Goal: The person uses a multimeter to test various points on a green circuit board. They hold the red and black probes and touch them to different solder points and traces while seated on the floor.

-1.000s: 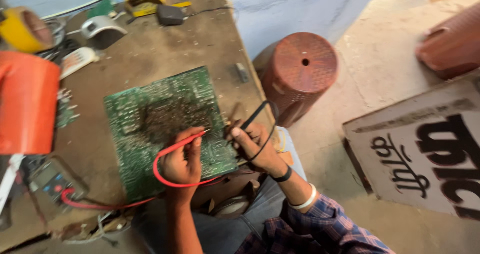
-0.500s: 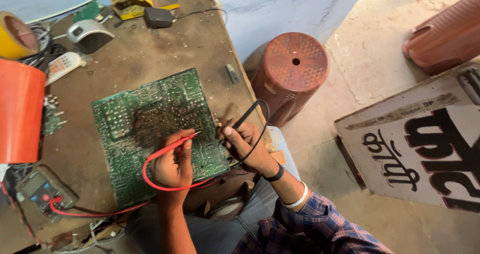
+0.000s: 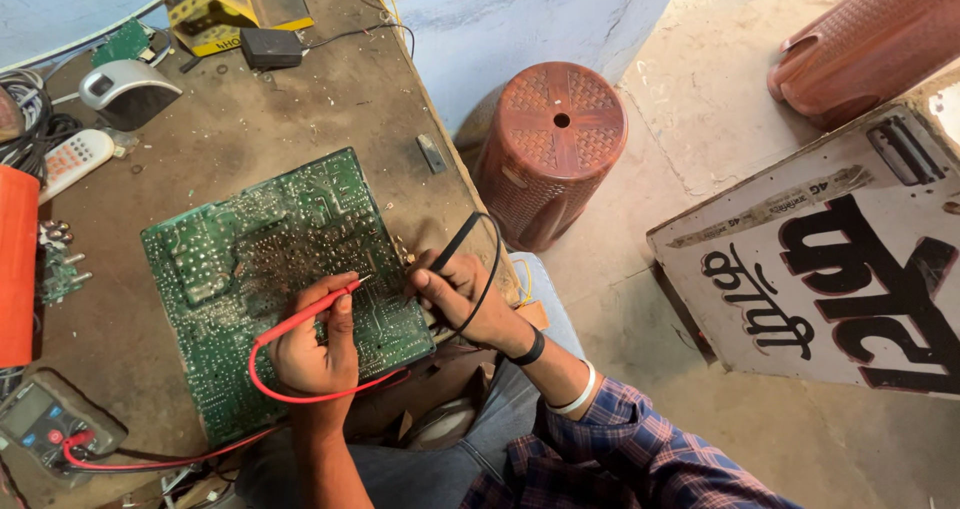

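A large green circuit board [image 3: 250,269] lies solder side up on the brown worktable [image 3: 300,109]. My left hand [image 3: 315,354] grips a red test probe [image 3: 310,314] like a pen, its tip touching the board near its right side. My right hand [image 3: 465,299] holds a black test probe [image 3: 455,244] at the board's right edge; the black lead loops over that hand. The red lead curls under my left hand and runs to a multimeter [image 3: 45,424] at the table's near left corner.
A brown plastic stool [image 3: 550,149] stands just right of the table. A white signboard [image 3: 830,259] lies on the floor at right. On the table's far side are a yellow device [image 3: 205,4], a small black box [image 3: 272,47], a white remote [image 3: 75,159] and an orange object [image 3: 15,264].
The view has shifted, so the board sits lower and more to the centre. Both hands stay on the board with their probes, the red tip now a little further right.
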